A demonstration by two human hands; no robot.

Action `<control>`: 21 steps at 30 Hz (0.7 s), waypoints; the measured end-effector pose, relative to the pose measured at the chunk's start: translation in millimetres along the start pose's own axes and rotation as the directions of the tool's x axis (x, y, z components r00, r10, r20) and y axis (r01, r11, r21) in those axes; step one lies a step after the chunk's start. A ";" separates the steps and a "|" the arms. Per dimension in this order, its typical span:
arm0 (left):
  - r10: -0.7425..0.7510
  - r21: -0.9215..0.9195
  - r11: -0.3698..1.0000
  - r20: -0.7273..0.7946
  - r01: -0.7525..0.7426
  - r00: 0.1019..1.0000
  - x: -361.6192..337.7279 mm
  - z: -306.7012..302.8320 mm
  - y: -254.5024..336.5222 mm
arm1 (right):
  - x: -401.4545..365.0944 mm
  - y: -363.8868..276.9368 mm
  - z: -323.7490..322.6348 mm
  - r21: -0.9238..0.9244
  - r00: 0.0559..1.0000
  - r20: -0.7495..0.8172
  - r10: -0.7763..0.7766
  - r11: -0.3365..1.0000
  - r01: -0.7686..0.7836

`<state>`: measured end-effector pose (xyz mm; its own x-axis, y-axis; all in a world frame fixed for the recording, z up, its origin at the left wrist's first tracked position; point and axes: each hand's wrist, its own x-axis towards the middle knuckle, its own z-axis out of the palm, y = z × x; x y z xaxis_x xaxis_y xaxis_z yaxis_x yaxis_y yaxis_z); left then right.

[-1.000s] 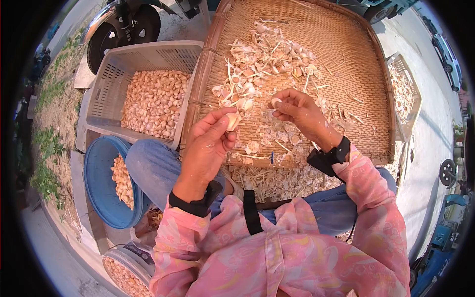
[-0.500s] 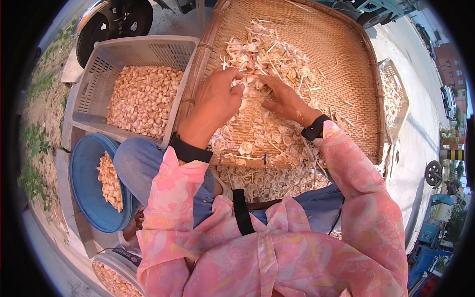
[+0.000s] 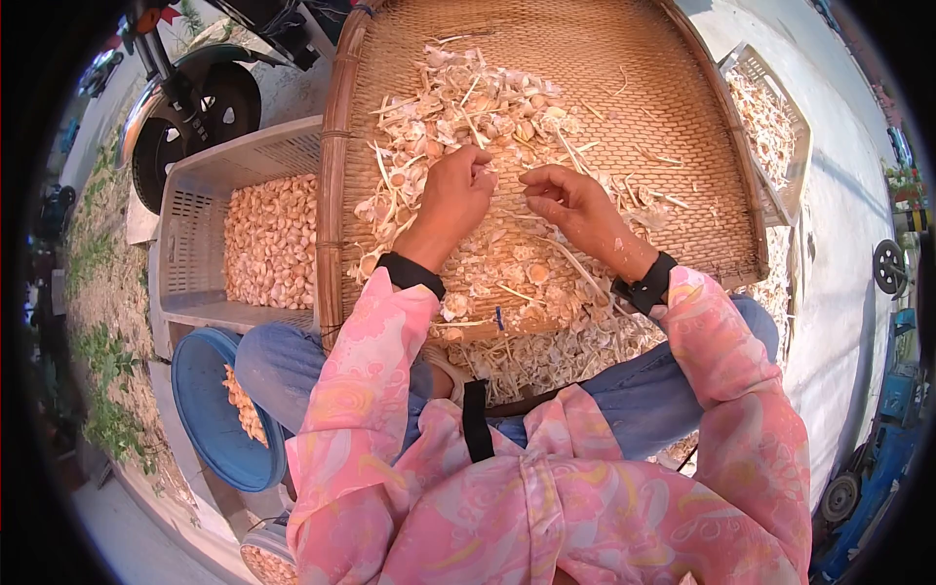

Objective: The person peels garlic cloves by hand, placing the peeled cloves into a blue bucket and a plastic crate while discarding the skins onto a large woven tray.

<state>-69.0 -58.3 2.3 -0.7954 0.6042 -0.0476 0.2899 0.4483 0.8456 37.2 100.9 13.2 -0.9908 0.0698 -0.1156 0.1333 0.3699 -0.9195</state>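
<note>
My left hand (image 3: 453, 203) hovers over the woven bamboo tray (image 3: 624, 117), its fingers curled in with thumb and forefinger together. A pale bit shows at those fingertips, too small to name. Facing it across a small gap, my right hand (image 3: 583, 216) is bent into a pinch; whatever it holds is hidden. Just beyond both hands lies a heap of garlic skins and dry stalks (image 3: 468, 102). More papery skins and root ends (image 3: 531, 278) are scattered on the tray nearer my body.
Left of the tray, a grey plastic crate (image 3: 180, 244) contains peeled-looking garlic cloves (image 3: 268, 239). A blue bucket (image 3: 210, 429) with more cloves stands below it. On the right is a crate of garlic scraps (image 3: 760, 122). Skins and stalks (image 3: 556, 366) lie beneath the tray's near edge. A wheel (image 3: 195, 117) stands behind.
The view has shifted, so the tray sits further left. My hands have drawn back slightly from the heap toward my body, and the right fingers have closed into a pinch.
</note>
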 end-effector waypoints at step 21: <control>0.029 -0.529 0.849 0.048 0.001 0.998 -82.3 -10.1 42.1 | -15.5 -25.9 -11.6 0.503 0.872 0.488 0.040 0.804 -0.318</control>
<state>3.4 -95.8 47.2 -0.7605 0.6475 -0.0486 -0.0361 0.0326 0.9988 49.4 101.0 43.1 -0.8691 -0.3765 -0.3208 0.4117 -0.1909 -0.8911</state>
